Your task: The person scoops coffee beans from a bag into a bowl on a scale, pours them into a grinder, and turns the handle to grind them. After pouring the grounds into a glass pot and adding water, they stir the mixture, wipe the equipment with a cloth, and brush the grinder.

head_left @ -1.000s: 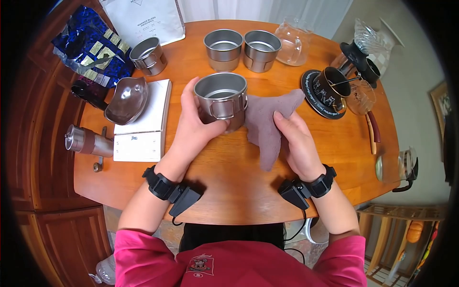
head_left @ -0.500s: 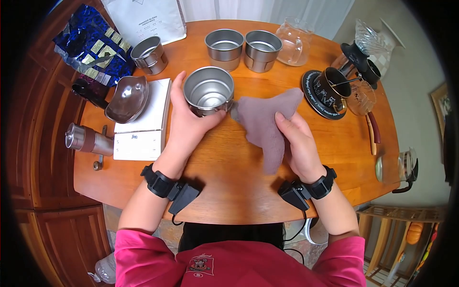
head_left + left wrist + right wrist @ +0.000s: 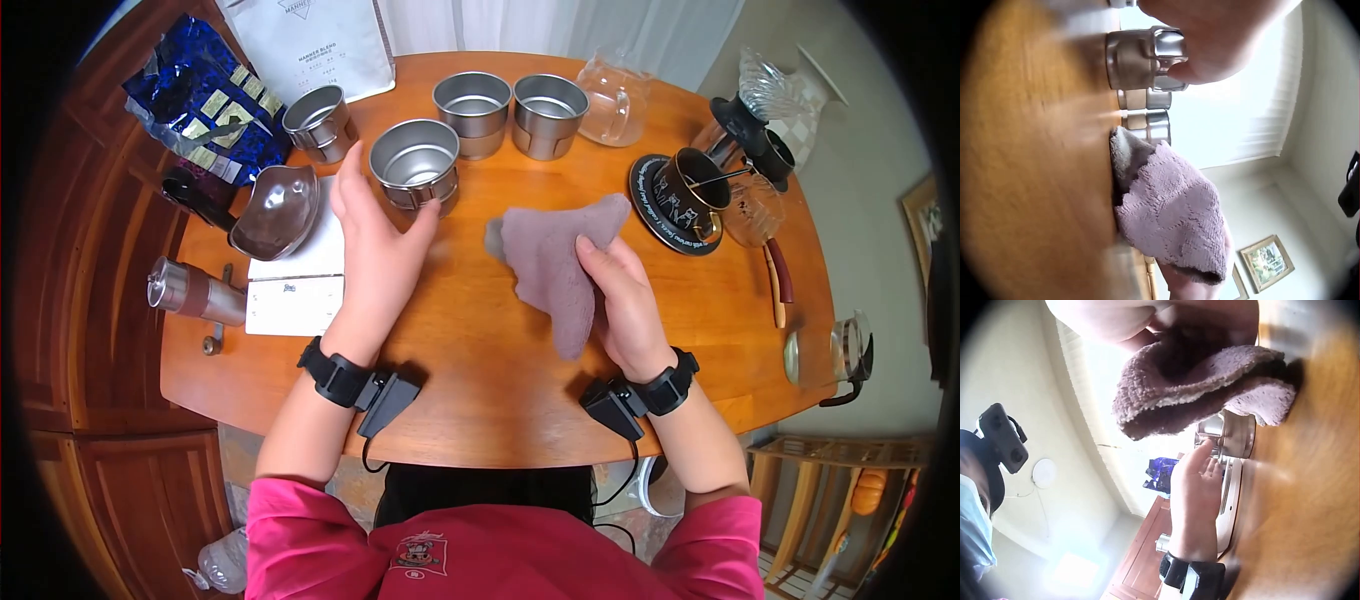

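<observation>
A steel cup [image 3: 413, 160] with folding wire handles stands upright on the table. My left hand [image 3: 378, 250] is right beside it, fingers straight along its left side and thumb extended at its front. In the left wrist view the thumb overlaps the handle of this cup [image 3: 1132, 59]. My right hand [image 3: 632, 310] pinches a mauve cloth [image 3: 550, 250] between thumb and fingers, over the middle of the table. One greyish corner of the cloth hangs toward the left. In the right wrist view the cloth [image 3: 1179, 394] is folded over and hides part of the cup.
Two steel cups [image 3: 472, 115] stand behind, with another cup [image 3: 320, 125] at the back left. On the left are a white scale [image 3: 295, 305], a dark dish [image 3: 275, 215] and a hand grinder [image 3: 195, 292]. A black mug [image 3: 690, 190] and glassware [image 3: 612, 100] occupy the right.
The left hand has carried the steel cup back and to the left, set it on the table, and loosened its fingers. The right hand stays in place with the cloth.
</observation>
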`<move>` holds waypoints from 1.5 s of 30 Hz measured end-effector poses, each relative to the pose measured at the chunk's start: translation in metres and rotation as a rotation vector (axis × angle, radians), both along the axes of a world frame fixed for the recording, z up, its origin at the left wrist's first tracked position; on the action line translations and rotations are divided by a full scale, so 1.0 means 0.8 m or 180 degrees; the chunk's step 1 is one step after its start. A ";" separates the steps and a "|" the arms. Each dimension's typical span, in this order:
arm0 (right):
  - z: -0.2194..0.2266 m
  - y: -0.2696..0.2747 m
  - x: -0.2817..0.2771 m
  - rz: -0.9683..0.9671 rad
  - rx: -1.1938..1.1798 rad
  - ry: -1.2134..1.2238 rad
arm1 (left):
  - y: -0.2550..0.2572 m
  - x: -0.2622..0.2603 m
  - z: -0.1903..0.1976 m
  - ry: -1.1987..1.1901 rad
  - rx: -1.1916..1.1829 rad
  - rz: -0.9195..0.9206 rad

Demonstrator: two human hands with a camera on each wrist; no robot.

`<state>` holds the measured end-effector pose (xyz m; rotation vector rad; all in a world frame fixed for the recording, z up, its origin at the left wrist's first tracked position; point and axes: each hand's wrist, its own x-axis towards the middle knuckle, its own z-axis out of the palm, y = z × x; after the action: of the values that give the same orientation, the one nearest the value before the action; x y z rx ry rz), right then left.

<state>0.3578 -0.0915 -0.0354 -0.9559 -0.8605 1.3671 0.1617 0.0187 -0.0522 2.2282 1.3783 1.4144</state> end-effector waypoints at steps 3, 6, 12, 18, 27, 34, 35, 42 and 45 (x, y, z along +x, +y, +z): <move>0.000 0.001 -0.005 -0.0103 0.0075 -0.0040 | 0.004 0.009 0.028 0.0814 0.0305 -0.0019; 0.004 0.001 -0.005 -0.0047 0.0053 0.0049 | 0.015 0.014 0.038 0.1268 -0.0175 -0.0009; 0.001 0.001 -0.002 -0.0131 0.0082 0.0011 | 0.052 0.025 0.063 0.1899 -0.0628 0.0425; -0.001 0.001 -0.001 -0.0050 0.0062 0.0036 | 0.098 0.016 0.072 0.2249 -0.1081 0.0498; 0.003 0.002 0.000 -0.0071 -0.0020 0.0101 | 0.168 0.013 0.065 0.2377 -0.1231 0.0131; 0.002 0.003 0.001 -0.0045 -0.0053 0.0145 | 0.183 0.021 0.068 0.2703 -0.1310 0.0352; 0.000 0.004 0.000 -0.0100 -0.0040 0.0155 | 0.182 0.020 0.070 0.2711 -0.1370 0.0289; -0.002 0.004 0.002 -0.0097 0.0021 0.0188 | 0.155 0.026 0.071 0.2442 -0.0468 0.0401; -0.002 0.004 0.003 -0.0055 0.0088 0.0217 | 0.125 0.047 0.057 0.1248 0.0282 -0.0349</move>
<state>0.3602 -0.0885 -0.0370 -0.8886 -0.8159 1.3623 0.1992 0.1184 -0.0069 2.7008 1.2890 1.0599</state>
